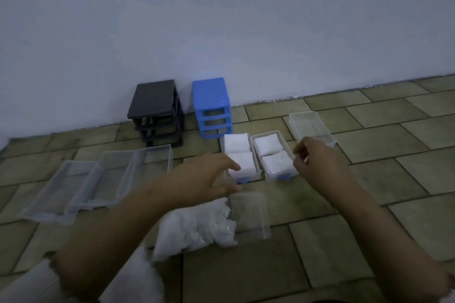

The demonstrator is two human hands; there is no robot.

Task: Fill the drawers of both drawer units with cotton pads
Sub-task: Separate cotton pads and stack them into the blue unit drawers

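Note:
Two empty drawer frames stand against the wall, the black unit (pixel 156 113) on the left and the blue unit (pixel 213 108) on the right. In front of the blue one lie two clear drawers with blue handles, the left drawer (pixel 256 174) and the right drawer (pixel 283 140), each filled with white cotton pads (pixel 237 142). My left hand (pixel 206 177) reaches to the left drawer's front corner, with straight fingers touching the near pad and the thumb by the front edge. My right hand (pixel 317 162) hovers beside the right drawer, fingers curled. A small white patch shows between them.
Three empty clear drawers (pixel 105 179) lie side by side at the left, and another empty drawer (pixel 311 128) sits at the back right. A plastic bag of cotton pads (pixel 197 226) lies on the tiled floor below my hands. A second white bag (pixel 138 275) lies at the bottom left.

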